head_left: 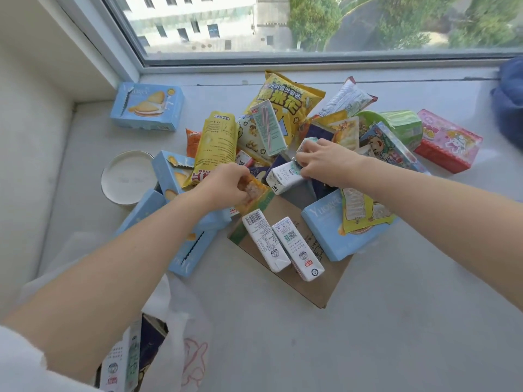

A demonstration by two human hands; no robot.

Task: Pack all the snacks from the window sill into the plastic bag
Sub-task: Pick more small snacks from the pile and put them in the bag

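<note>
Snack pile heaped on window sill [396, 306]. Orange packet [252, 190] pinched by left hand [223, 188]; white carton [283, 176] gripped by right hand [325, 162]. Plastic bag [175, 335] waits open, lower left. Both best lifted clear before pile is disturbed.

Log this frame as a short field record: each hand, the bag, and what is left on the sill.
left hand: grips an orange snack packet
right hand: grips a white drink carton
plastic bag: bottom left, open, cartons already inside
window sill: many snacks unpacked, including two white cartons on cardboard
progress: early
</note>
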